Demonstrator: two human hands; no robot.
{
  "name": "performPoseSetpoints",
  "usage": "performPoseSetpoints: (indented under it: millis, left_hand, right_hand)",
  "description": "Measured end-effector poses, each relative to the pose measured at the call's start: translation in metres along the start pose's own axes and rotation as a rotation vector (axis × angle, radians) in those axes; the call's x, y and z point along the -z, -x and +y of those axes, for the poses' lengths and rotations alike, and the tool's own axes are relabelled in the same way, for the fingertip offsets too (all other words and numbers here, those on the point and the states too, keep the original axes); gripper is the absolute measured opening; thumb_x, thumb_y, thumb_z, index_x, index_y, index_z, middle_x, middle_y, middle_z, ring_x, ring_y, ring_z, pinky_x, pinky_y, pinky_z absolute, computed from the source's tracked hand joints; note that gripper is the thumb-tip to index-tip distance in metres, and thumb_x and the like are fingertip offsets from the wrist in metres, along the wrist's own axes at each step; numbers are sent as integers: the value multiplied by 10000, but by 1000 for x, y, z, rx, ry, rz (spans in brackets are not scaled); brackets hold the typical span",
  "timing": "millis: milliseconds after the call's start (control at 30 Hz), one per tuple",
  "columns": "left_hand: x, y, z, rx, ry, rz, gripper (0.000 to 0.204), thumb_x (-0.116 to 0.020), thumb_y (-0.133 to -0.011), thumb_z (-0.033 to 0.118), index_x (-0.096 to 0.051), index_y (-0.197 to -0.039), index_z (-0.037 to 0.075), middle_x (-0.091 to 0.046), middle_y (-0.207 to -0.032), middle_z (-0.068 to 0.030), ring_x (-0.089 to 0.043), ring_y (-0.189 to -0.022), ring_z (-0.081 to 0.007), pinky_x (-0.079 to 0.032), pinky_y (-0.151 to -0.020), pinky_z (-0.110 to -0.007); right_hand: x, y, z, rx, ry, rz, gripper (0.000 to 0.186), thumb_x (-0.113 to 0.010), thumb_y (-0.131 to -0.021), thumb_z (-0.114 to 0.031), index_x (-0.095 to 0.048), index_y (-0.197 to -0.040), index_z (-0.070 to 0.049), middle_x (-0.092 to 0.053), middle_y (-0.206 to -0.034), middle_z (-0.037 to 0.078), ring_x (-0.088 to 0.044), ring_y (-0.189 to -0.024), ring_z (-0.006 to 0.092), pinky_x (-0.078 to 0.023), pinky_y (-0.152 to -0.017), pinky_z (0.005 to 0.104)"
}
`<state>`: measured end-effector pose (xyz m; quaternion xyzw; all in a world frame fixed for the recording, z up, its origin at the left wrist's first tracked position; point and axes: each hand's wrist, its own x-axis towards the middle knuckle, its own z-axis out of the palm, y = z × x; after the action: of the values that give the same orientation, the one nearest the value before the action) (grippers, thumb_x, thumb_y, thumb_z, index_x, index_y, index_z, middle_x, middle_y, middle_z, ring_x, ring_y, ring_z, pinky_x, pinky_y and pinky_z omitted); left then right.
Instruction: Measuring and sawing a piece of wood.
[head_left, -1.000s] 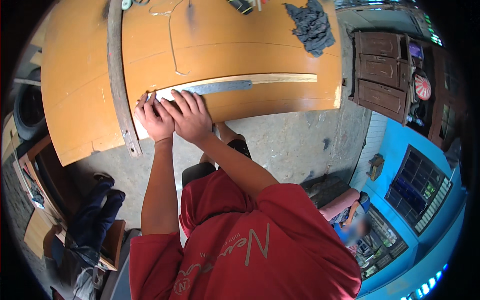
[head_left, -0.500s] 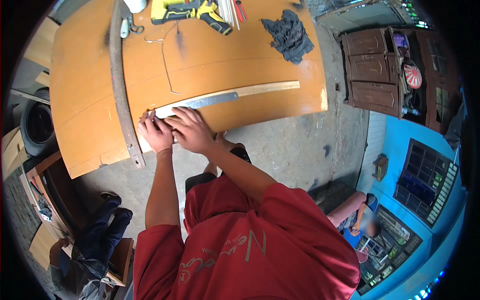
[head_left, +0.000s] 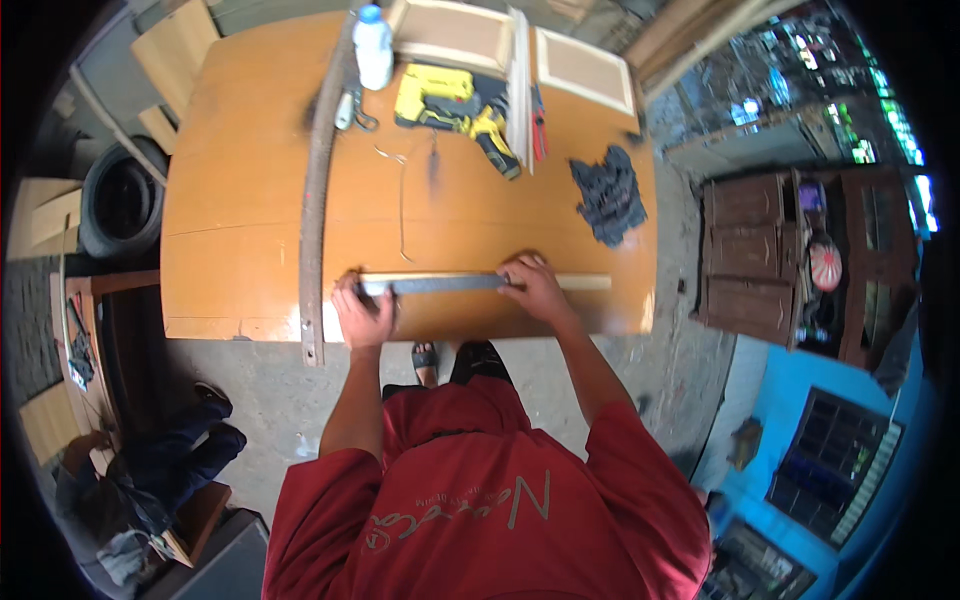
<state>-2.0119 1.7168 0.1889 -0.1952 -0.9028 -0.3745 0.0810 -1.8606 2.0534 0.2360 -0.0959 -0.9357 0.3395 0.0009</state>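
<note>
A grey metal ruler (head_left: 445, 283) lies lengthwise on a pale wooden strip (head_left: 585, 282) along the near side of the orange tabletop (head_left: 240, 190). My left hand (head_left: 362, 310) has its fingers bent over the left end of the ruler and strip, beside a long weathered wooden bar (head_left: 313, 235) that crosses the table. With fingers curled, my right hand (head_left: 532, 290) grips the ruler's right end. A thin bent wire (head_left: 403, 220) lies a little beyond the strip.
Farther back are a bottle (head_left: 373, 50), yellow power tool (head_left: 435, 90), scissors (head_left: 353, 112), red-handled tool (head_left: 538, 125), pale slats (head_left: 518, 90), framed panels (head_left: 583, 70) and dark crumpled cloth (head_left: 608, 195). A person (head_left: 160, 480) is at lower left; a tyre (head_left: 115, 200) stands left.
My right hand has moved away from beside my left hand to the ruler's right end. The view has shifted, showing more of the table's far side.
</note>
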Motion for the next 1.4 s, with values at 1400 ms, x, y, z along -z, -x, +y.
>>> performPoseSetpoints:
  millis: [1400]
  left_hand:
    - [-3, -86, -32, -114, -189, -231, 267, -651, -996, 240, -690, -1240, 140, -616, -1164, -92, -606, -1143, -298, -592, -830, -437]
  right_hand:
    - [-74, -346, -115, -91, 224, 115, 353, -736, -903, -163, -641, -1204, -4, -696, -1152, 227, -654, -1107, 439, -528, -974, 532]
